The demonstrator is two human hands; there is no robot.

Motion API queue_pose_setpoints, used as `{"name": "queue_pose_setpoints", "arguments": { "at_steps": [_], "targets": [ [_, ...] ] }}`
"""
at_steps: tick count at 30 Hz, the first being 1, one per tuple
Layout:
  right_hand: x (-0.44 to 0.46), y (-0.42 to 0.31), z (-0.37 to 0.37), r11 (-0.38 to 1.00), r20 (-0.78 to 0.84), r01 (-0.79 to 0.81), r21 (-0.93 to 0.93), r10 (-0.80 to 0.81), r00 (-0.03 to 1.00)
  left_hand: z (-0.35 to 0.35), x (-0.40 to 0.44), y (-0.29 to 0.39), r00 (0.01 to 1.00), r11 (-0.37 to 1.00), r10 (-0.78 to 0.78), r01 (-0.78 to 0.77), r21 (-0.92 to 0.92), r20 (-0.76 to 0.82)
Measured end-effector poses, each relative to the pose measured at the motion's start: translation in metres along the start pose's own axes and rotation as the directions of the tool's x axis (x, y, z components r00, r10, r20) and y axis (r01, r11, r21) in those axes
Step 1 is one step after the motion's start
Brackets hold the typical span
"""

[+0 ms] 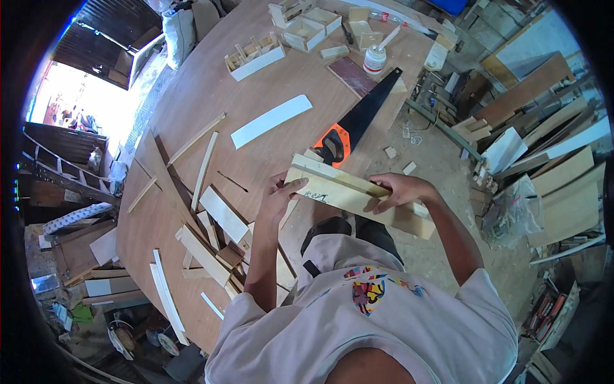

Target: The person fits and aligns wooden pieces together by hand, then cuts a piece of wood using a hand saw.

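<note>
My left hand (277, 194) grips the left end of a pale wooden board (348, 195), its thumb lying on the face near some dark handwriting. Toward the board's other end, my right hand (401, 192) is closed over the upper edge, fingers wrapped round it. A narrower wooden strip (342, 174) lies along the board's top edge. I hold the board in front of my body, close to the table's edge. Just beyond it rests a handsaw (358, 121) with an orange and black handle, its blade pointing away to the right.
The wooden table (192, 141) carries a white board (271, 121), several loose strips and offcuts at left, small wooden boxes (306, 32), and a white glue bottle (375, 59). Stacked planks (537, 153) and a plastic bag (513, 214) stand on the floor at right.
</note>
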State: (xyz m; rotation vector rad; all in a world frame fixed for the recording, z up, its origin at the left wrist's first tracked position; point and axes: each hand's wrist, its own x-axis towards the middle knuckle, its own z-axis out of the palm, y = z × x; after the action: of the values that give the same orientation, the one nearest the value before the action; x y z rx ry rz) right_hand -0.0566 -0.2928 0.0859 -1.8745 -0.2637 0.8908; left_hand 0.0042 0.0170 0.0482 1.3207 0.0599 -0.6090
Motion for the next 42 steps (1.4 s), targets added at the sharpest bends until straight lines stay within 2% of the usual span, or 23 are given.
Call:
{"name": "queue_pose_setpoints", "arguments": {
  "at_steps": [1,3,6,9,11,12,13,14,15,17,20,30,33,35,38,42],
  "targets": [
    [0.001,0.005,0.0,1.0,0.0,0.0,0.003,0.0,1.0,-0.003,0.0,-0.001,1.0,1.0,-0.001,0.0,-0.013,-0.004],
    [0.004,0.011,0.002,0.99,-0.022,-0.077,-0.118,0.075,0.997,-0.005,-0.001,-0.002,1.0,1.0,-0.002,0.002,-0.025,-0.008],
    [0.002,-0.002,-0.001,0.986,0.024,-0.09,-0.143,0.095,0.995,-0.004,-0.003,0.003,1.0,0.999,0.002,-0.004,-0.044,-0.025],
    [-0.001,-0.011,-0.003,0.996,0.033,-0.029,-0.081,0.031,0.999,-0.003,-0.007,0.009,0.999,1.0,0.021,-0.021,0.006,-0.027],
    [0.003,0.002,-0.001,0.998,0.037,0.0,-0.06,0.002,0.999,0.007,-0.01,0.018,0.988,0.983,0.068,-0.042,0.181,-0.139],
    [0.005,0.007,0.0,0.999,0.036,0.025,-0.037,-0.024,0.999,0.015,-0.012,0.024,0.986,0.983,0.073,-0.045,0.179,-0.148],
    [0.006,0.008,0.002,0.999,0.044,0.03,-0.045,-0.028,0.999,0.024,-0.016,0.031,0.965,0.968,0.208,-0.18,0.172,-0.158],
    [0.005,0.008,0.004,0.998,0.029,0.046,0.037,-0.047,0.998,0.031,-0.017,0.034,0.925,0.935,0.339,-0.311,0.168,-0.171],
    [0.006,0.007,0.006,0.991,0.014,0.061,0.117,-0.064,0.998,0.032,-0.013,0.03,0.92,0.934,0.346,-0.317,0.167,-0.183],
    [0.006,0.002,0.006,0.991,0.045,0.032,0.128,-0.038,0.998,0.031,-0.006,0.02,0.805,0.812,0.574,-0.535,0.233,-0.153],
    [0.004,0.004,0.008,0.977,0.028,0.056,0.207,-0.063,0.998,0.031,-0.009,0.025,0.842,0.844,0.515,-0.465,0.265,-0.16],
    [0.002,0.007,0.007,0.965,0.036,0.074,0.25,-0.085,0.996,0.025,-0.01,0.027,0.817,0.799,0.567,-0.516,0.31,-0.101],
    [0.003,0.015,0.009,0.947,0.04,0.085,0.31,-0.102,0.994,0.01,-0.002,0.017,0.787,0.764,0.617,-0.591,0.259,-0.025],
    [0.001,0.012,0.008,0.915,0.058,0.048,0.4,-0.077,0.995,0.0,0.0,0.01,0.878,0.879,0.476,-0.477,0.012,0.038],
    [0.0,0.012,0.007,0.919,0.067,0.04,0.391,-0.072,0.995,-0.001,-0.005,0.021,0.896,0.897,0.441,-0.438,-0.061,0.052],
    [-0.002,0.009,0.01,0.895,0.064,0.043,0.445,-0.08,0.995,-0.004,-0.002,0.016,0.882,0.882,0.472,-0.472,-0.004,0.013]
  ]
}}
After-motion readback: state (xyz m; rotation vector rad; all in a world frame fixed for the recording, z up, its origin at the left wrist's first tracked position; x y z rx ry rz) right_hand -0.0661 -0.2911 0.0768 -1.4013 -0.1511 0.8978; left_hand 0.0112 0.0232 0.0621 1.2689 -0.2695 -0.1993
